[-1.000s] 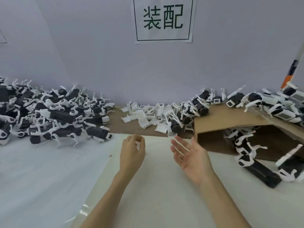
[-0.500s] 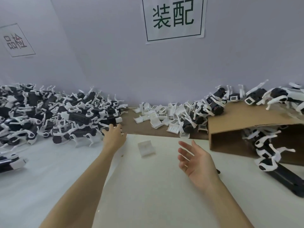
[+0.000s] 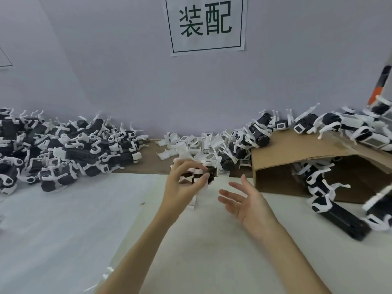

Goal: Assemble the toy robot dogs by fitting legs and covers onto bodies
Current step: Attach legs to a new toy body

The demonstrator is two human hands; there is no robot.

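The left hand (image 3: 182,183) is raised over the middle of the counter (image 3: 63,230), its fingers curled round a black toy dog body (image 3: 197,176) with white legs already on it. The body is blurred, so how many legs it carries cannot be told. Just below that hand a small white cover piece (image 3: 198,199) lies on the pale sheet (image 3: 201,251) that covers the near part of the counter.

The right hand (image 3: 244,200) hovers just to the right of the left one, palm turned inward, fingers spread and relaxed, holding nothing and touching nothing.

At the far left, against the wall, lies a big heap of black bodies with white legs (image 3: 63,149). In the far middle, on a brown strip, is a scatter of loose white covers (image 3: 191,145), some showing barcode labels. To their right a few more black-and-white dogs (image 3: 250,141) are piled at the edge of a cardboard box (image 3: 297,149) that lies on its side with the opening facing near. On top of the box rest several dogs with white covers fitted (image 3: 360,128). Inside and in front of the opening more dogs (image 3: 331,200) sprawl onto the counter at the right.

On the wall above hangs a white paper sign (image 3: 206,24) with two dark green characters in a thin frame.
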